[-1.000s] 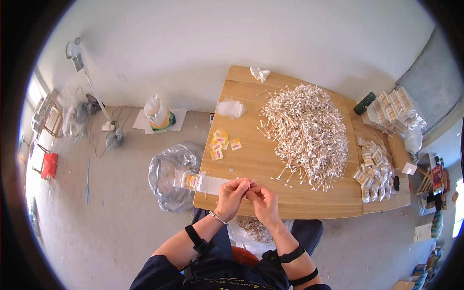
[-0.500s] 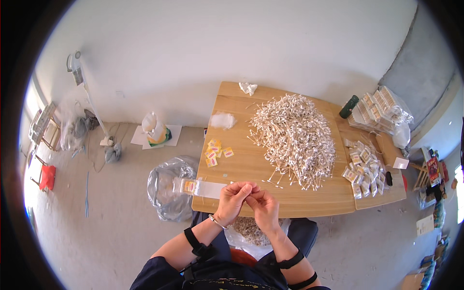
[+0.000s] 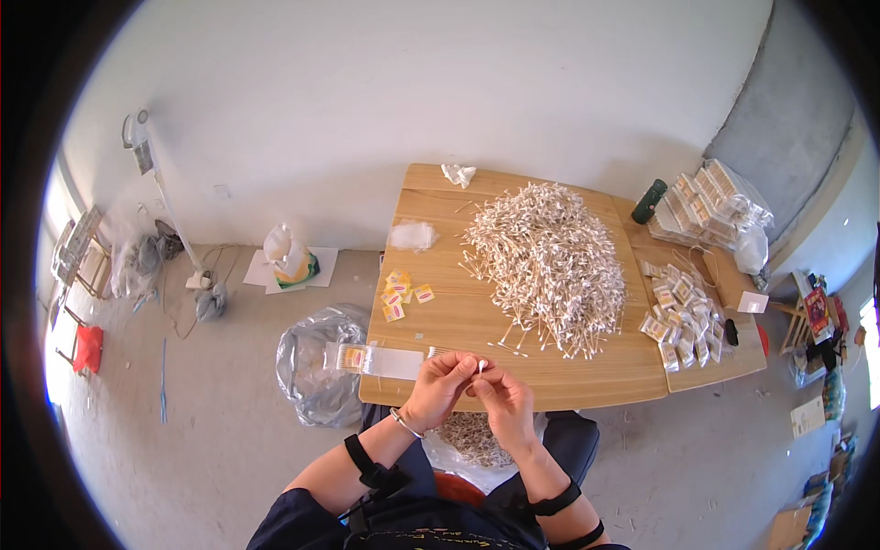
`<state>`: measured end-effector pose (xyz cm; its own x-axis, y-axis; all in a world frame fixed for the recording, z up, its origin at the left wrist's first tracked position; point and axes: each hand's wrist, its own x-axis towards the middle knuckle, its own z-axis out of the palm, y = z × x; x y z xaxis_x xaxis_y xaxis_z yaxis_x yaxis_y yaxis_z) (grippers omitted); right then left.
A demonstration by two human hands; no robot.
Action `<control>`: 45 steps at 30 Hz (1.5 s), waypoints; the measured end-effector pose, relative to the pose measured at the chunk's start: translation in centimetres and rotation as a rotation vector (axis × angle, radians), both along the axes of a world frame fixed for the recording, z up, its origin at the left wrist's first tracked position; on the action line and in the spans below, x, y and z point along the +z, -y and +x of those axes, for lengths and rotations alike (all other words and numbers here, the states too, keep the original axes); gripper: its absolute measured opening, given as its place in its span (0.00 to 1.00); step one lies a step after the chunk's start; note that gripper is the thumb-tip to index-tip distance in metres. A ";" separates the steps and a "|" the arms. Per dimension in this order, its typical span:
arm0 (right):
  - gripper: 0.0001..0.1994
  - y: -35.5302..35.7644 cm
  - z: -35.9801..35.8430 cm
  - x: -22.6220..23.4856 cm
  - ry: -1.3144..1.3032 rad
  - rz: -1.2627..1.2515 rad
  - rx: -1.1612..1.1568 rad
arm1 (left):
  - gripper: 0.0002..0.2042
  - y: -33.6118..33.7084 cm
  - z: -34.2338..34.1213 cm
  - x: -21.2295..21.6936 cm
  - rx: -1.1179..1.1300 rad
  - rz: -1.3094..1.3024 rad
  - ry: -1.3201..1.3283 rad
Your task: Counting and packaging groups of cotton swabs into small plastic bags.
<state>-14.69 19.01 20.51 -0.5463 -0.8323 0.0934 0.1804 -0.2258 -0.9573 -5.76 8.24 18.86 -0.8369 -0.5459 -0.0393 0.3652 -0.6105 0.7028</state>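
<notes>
While both hands meet over the near edge of the wooden worktop, the left hand has its grip pinched together on a small bundle of cotton swabs, and the right hand, just right of it, closes its fingertips on the same bundle. Left of the grips lies a clear packet. Beyond them, to the right, rises a big heap of swabs; further right lie filled packets.

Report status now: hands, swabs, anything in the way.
Left hand and right hand both pinching cotton swabs. Above table edge. Nothing in the way.
</notes>
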 end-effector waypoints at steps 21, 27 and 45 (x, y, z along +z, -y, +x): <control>0.04 0.2 -1.1 -0.8 -0.195 0.088 -0.127 | 0.06 -0.4 -0.6 1.2 0.152 -0.307 0.065; 0.05 0.1 -1.0 -0.9 -0.145 0.005 -0.112 | 0.06 -0.9 -0.8 0.7 0.133 -0.252 0.052; 0.04 -2.0 -2.8 -0.6 0.000 0.025 -0.112 | 0.06 -2.2 -1.6 2.6 0.130 -0.329 0.146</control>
